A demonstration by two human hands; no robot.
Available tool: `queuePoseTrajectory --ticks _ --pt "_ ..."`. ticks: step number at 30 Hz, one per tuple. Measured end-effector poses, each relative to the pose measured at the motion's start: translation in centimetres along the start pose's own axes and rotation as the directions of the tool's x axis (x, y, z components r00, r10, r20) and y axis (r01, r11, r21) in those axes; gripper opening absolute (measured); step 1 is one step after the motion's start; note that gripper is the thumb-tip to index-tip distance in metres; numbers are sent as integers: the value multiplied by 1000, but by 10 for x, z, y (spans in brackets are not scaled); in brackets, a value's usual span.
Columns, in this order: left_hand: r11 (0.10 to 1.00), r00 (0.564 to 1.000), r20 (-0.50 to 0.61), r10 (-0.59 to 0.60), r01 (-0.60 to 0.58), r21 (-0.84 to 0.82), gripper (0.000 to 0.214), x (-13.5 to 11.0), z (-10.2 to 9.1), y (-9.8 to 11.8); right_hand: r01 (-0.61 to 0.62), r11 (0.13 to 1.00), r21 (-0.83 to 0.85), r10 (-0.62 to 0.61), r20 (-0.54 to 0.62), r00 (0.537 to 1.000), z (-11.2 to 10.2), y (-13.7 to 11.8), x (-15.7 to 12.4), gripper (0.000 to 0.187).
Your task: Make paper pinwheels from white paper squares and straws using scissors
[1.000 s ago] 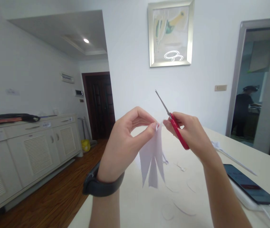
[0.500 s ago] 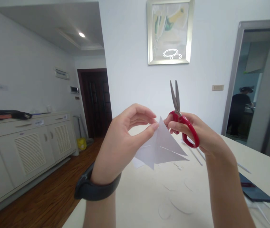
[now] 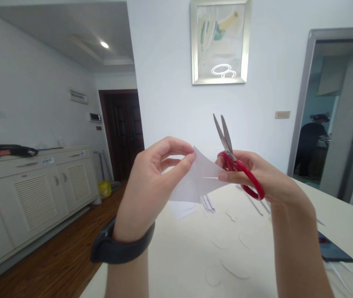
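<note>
A white sheet of folded paper (image 3: 207, 184) with thin slits cut in it is held up above the table. My left hand (image 3: 160, 174) pinches its top corner between thumb and fingers; a dark band sits on that wrist. Red-handled scissors (image 3: 228, 142) hang on my right hand (image 3: 251, 169), blades parted and pointing up, with no paper between them. The thumb of that hand presses on the paper's right side, its fingers partly hidden behind the scissors and paper.
On the white table (image 3: 182, 256) lie thin paper strips (image 3: 234, 270), rolled white paper sticks (image 3: 207, 205), another paper piece (image 3: 182, 210) and a dark phone (image 3: 334, 247) with white cables at right. A person (image 3: 311, 140) stands beyond the doorway.
The paper has shifted left and turned, and my right thumb now rests on its right side. The scissors have tilted further left. My left hand has moved slightly left.
</note>
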State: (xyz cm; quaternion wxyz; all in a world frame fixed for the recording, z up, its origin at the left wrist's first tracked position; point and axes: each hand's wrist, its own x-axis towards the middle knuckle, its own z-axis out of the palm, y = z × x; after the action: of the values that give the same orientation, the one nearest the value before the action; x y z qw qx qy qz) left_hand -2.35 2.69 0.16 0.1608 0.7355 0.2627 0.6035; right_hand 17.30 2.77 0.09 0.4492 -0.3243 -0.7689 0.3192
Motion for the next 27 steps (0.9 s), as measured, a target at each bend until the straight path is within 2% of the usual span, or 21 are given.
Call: queuePoseTrajectory --ticks 7,15,27 --pt "1000 1000 -14 12 -12 16 6 1 -4 -1 28 997 -71 -35 -111 993 -2 2 -2 10" --pt "1000 999 51 -18 17 17 8 2 -9 -5 30 998 -51 -42 -252 967 -6 7 -2 12" --pt "994 993 118 -25 13 105 10 2 -11 -2 89 991 -100 -112 -249 962 -6 5 0 15"
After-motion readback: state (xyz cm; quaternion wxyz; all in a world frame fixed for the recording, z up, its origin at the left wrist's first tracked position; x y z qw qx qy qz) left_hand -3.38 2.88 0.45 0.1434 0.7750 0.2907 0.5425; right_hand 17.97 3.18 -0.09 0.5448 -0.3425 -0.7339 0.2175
